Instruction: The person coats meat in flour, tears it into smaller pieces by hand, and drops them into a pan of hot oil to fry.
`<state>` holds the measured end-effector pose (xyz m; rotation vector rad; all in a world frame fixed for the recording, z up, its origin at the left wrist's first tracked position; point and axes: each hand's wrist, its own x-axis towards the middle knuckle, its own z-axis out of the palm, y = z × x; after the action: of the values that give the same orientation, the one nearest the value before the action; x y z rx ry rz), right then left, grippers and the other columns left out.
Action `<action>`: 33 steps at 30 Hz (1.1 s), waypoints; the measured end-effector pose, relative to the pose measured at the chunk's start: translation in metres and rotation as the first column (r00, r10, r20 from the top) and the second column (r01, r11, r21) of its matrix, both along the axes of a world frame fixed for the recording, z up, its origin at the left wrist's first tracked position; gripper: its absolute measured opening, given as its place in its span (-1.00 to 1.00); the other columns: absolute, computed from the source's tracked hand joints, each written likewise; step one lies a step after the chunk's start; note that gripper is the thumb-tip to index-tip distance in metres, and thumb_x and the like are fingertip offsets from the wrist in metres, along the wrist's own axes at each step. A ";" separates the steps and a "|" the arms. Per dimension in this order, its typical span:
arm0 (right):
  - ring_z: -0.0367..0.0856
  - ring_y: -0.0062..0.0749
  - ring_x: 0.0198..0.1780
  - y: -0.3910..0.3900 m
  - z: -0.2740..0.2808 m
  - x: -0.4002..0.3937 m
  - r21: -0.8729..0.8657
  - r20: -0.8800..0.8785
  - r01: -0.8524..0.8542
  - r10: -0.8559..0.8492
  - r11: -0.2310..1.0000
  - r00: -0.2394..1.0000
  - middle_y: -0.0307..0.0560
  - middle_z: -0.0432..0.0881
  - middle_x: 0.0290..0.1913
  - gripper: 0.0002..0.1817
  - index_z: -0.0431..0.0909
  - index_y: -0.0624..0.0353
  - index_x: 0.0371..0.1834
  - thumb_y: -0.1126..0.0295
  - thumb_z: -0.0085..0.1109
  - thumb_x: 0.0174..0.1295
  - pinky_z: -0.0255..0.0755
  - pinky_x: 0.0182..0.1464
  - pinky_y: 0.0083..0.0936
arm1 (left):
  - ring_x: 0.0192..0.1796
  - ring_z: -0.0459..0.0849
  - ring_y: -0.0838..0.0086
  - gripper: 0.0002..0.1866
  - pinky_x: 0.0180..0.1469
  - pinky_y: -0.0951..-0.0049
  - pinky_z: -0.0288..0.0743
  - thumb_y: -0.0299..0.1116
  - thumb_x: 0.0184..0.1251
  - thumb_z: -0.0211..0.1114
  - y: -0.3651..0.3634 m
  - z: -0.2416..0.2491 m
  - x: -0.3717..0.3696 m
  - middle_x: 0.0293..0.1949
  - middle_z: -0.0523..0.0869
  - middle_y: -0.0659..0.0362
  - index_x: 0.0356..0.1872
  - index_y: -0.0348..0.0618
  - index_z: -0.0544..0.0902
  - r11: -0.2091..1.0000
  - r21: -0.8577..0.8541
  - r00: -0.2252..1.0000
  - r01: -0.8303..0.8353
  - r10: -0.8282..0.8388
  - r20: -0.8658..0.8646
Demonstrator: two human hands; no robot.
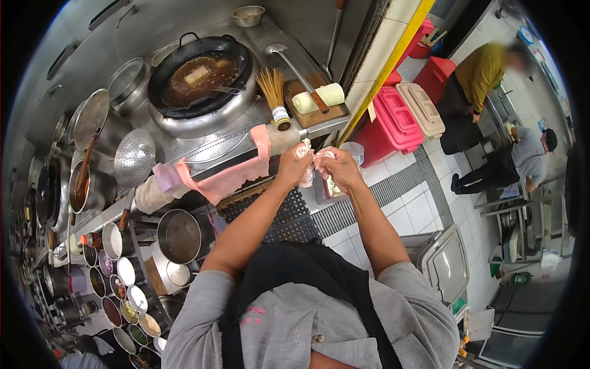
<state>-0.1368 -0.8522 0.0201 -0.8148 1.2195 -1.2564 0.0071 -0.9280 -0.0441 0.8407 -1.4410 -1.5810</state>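
Note:
My left hand (296, 165) and my right hand (339, 167) are close together in front of me, fingers closed. Between them is a pale pink, white-coated piece of raw meat (308, 178), gripped from both sides. Fingers cover much of it, and white coating clings to my fingertips. Just below my right hand, a container (321, 195) with pale contents is partly hidden. Beyond the hands, a black wok (158, 92) of bubbling brown oil has a pale piece (196, 75) frying in it.
A bamboo brush (270, 89), a ladle (301, 77) and a white roll (326, 98) lie beside the wok. A pink cloth (227, 175) hangs along the counter edge. Ingredient bowls (126, 270) crowd the left. Red bins (393, 120) and two people (482, 80) are to the right.

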 end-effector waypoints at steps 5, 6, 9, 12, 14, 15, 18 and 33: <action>0.51 -0.63 -0.49 0.010 0.028 0.015 -0.097 0.047 -0.022 0.027 0.995 0.999 -0.23 0.59 -0.45 -0.91 0.58 0.24 -0.24 0.45 0.25 0.29 0.40 -0.48 -0.67 | -0.40 0.69 0.47 -0.83 -0.35 0.42 0.57 -0.43 0.30 0.23 -0.038 -0.030 0.023 -0.39 0.70 0.19 -0.14 -0.26 0.63 0.985 0.032 0.982 -0.171 0.167 0.085; 0.52 -0.63 -0.46 0.008 0.027 0.009 -0.123 0.088 0.006 0.005 0.992 0.996 -0.22 0.59 -0.42 -0.89 0.56 0.23 -0.22 0.43 0.22 0.32 0.40 -0.45 -0.67 | -0.39 0.70 0.49 -0.81 -0.34 0.45 0.59 -0.44 0.35 0.20 -0.031 -0.009 0.034 -0.34 0.71 0.18 -0.08 -0.26 0.61 0.989 0.123 0.996 -0.085 0.084 0.016; 0.56 -0.54 -0.30 0.003 0.024 -0.008 -0.118 0.295 0.003 0.032 0.993 0.955 -0.13 0.60 -0.29 -0.84 0.52 0.23 -0.17 0.34 0.09 0.45 0.45 -0.32 -0.60 | -0.33 0.72 0.47 -0.78 -0.29 0.45 0.65 -0.44 0.43 0.18 -0.025 0.013 0.055 -0.26 0.72 0.16 0.02 -0.27 0.58 0.950 0.305 0.987 0.072 -0.023 -0.160; 0.57 -0.46 -0.28 0.000 0.040 -0.007 -0.003 0.368 0.062 -0.057 0.998 0.928 -0.04 0.64 -0.15 -0.82 0.49 0.20 -0.18 0.31 0.06 0.47 0.48 -0.28 -0.51 | -0.27 0.74 0.42 -0.75 -0.21 0.40 0.68 -0.44 0.44 0.17 -0.021 0.023 0.065 -0.19 0.72 0.13 0.05 -0.30 0.56 0.905 0.403 0.950 0.138 -0.005 -0.314; 0.56 -0.47 -0.29 -0.002 0.037 -0.003 -0.035 0.308 0.046 -0.033 0.998 0.951 -0.02 0.66 -0.11 -0.84 0.48 0.17 -0.18 0.30 0.08 0.46 0.48 -0.28 -0.52 | -0.24 0.74 0.40 -0.72 -0.19 0.38 0.69 -0.42 0.44 0.17 -0.021 0.021 0.074 -0.17 0.72 0.11 0.08 -0.31 0.54 0.900 0.386 0.918 0.204 -0.038 -0.396; 0.56 -0.48 -0.30 -0.003 0.033 -0.004 -0.052 0.280 0.036 -0.020 0.998 0.960 0.00 0.67 -0.10 -0.84 0.48 0.15 -0.18 0.30 0.08 0.46 0.48 -0.28 -0.52 | -0.23 0.75 0.38 -0.71 -0.17 0.37 0.69 -0.41 0.44 0.17 -0.020 0.024 0.077 -0.15 0.72 0.10 0.10 -0.32 0.53 0.897 0.375 0.900 0.235 -0.054 -0.433; 0.55 -0.52 -0.27 -0.012 0.001 -0.029 -0.069 0.431 -0.092 0.113 0.993 0.895 -0.16 0.55 -0.27 -0.90 0.43 0.12 -0.18 0.42 0.17 0.37 0.48 -0.28 -0.51 | -0.37 0.70 0.40 -0.77 -0.34 0.36 0.68 -0.42 0.43 0.18 -0.012 0.041 0.086 -0.26 0.68 0.10 0.02 -0.29 0.52 0.896 0.403 0.896 0.186 0.014 -0.444; 0.65 -0.36 0.03 -0.022 0.025 -0.012 -0.148 0.110 -0.024 0.041 0.989 0.993 -0.03 0.61 -0.03 -0.66 0.40 0.39 0.17 0.56 0.12 0.35 0.54 0.17 -0.47 | -0.29 0.73 0.41 -0.75 -0.26 0.36 0.71 -0.41 0.42 0.18 -0.015 0.030 0.159 -0.24 0.68 0.15 0.05 -0.25 0.53 0.906 0.407 0.920 0.115 0.058 -0.389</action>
<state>-0.1492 -0.8743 0.0453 -0.8547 1.0292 -1.3584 0.1665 -0.9428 -0.0143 0.6838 -0.8360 -1.9922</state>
